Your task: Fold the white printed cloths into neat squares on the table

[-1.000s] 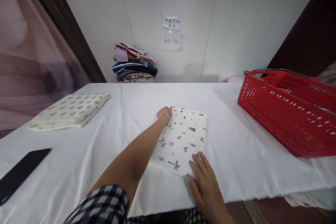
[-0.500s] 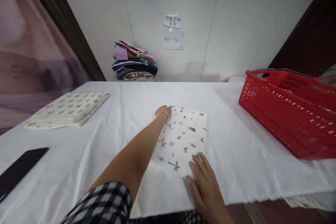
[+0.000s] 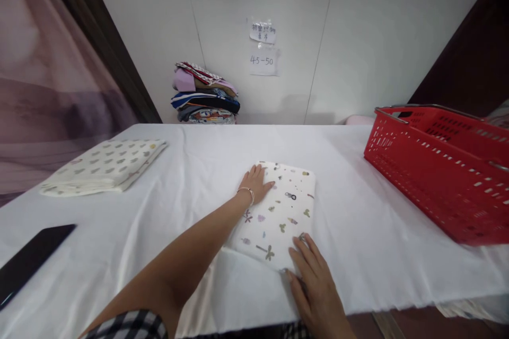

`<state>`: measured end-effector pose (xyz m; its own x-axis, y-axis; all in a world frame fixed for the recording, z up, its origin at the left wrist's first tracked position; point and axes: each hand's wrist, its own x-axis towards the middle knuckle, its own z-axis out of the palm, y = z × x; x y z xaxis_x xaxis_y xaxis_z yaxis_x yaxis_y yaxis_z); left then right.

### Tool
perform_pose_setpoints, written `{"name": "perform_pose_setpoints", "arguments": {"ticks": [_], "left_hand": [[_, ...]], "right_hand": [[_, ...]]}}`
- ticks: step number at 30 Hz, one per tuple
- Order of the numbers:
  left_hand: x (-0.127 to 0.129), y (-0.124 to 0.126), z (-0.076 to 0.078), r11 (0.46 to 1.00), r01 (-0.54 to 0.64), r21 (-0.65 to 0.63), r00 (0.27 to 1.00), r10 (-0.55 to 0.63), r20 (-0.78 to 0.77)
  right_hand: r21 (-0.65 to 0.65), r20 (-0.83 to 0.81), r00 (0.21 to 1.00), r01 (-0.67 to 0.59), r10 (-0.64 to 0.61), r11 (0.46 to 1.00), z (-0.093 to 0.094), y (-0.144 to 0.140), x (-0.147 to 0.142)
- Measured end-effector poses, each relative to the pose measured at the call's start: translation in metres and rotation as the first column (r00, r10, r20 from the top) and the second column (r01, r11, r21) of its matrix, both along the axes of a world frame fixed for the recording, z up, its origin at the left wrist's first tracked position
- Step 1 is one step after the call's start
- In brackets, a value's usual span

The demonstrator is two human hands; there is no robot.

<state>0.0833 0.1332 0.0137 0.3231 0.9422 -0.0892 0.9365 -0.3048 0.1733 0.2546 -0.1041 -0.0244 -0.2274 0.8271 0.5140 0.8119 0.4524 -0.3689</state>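
White printed cloth (image 3: 282, 212) flattened under left hand (image 3: 258, 183), right hand (image 3: 312, 275)

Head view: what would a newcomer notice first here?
Probably the bright red plastic basket at the right end of the white-clothed table. Next, mid-table, the folded white cloth with small printed figures, with the left hand flat on its far left corner and the right hand on its near edge. A stack of colourful folded fabrics sits against the back wall.
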Motion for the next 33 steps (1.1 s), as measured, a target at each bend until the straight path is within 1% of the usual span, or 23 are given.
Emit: {"name": "perform_pose_setpoints", "arguments": {"ticks": [3, 8, 13, 15, 17, 19, 21, 22, 24, 27, 30, 33], "left_hand": [[-0.002, 0.003, 0.001, 1.000, -0.003, -0.016, 0.999, 0.004, 0.052], [-0.003, 0.001, 0.004, 0.999, -0.003, -0.042, 0.989, 0.009, 0.147], [-0.004, 0.007, 0.002, 0.998, 0.004, -0.057, 0.987, 0.005, 0.162], [-0.004, 0.011, 0.005, 0.997, 0.006, -0.081, 0.987, 0.007, 0.161], [-0.005, 0.010, 0.013, 0.994, -0.006, -0.112, 0.987, 0.024, 0.157], [-0.009, -0.002, 0.022, 0.994, -0.024, -0.104, 0.986, 0.041, 0.161], [-0.019, -0.024, 0.027, 0.998, -0.019, -0.057, 0.985, 0.028, 0.168], [-0.025, -0.038, 0.026, 1.000, -0.001, -0.029, 0.986, 0.006, 0.165], [-0.041, -0.068, 0.021, 1.000, 0.029, -0.010, 0.989, -0.027, 0.144], [-0.059, -0.102, 0.005, 1.000, 0.016, 0.006, 0.988, -0.017, 0.155], [-0.066, -0.115, -0.008, 1.000, -0.010, 0.000, 0.979, 0.010, 0.205], [-0.062, -0.114, -0.011, 1.000, -0.018, -0.002, 0.975, 0.018, 0.220]], "right_hand": [[-0.007, -0.006, 1.000, 0.004, -0.004, 1.000, 0.000, 0.000, 0.001], [-0.032, -0.001, 1.000, 0.012, -0.012, 0.999, -0.003, 0.001, 0.000], [-0.046, 0.001, 1.000, 0.007, -0.007, 0.999, 0.000, 0.002, 0.000], [-0.047, -0.013, 1.000, 0.004, -0.005, 0.999, 0.002, 0.002, 0.000], [-0.044, -0.043, 0.999, 0.004, -0.006, 0.999, 0.003, 0.002, 0.001], [-0.043, -0.070, 0.998, 0.004, -0.007, 0.999, 0.004, 0.003, 0.002], [-0.040, -0.079, 0.997, 0.007, -0.010, 0.999, 0.004, 0.004, 0.002], [-0.037, -0.077, 0.997, 0.008, -0.011, 0.999, 0.004, 0.004, 0.002], [-0.024, -0.060, 0.998, 0.009, -0.010, 1.000, 0.003, 0.005, 0.001], [0.022, -0.032, 0.999, -0.003, 0.004, 1.000, 0.000, 0.006, 0.001], [0.048, -0.002, 1.000, -0.012, 0.012, 0.999, -0.004, 0.004, 0.003], [-0.010, 0.035, 0.999, 0.011, -0.011, 1.000, 0.002, 0.006, 0.005]]}}
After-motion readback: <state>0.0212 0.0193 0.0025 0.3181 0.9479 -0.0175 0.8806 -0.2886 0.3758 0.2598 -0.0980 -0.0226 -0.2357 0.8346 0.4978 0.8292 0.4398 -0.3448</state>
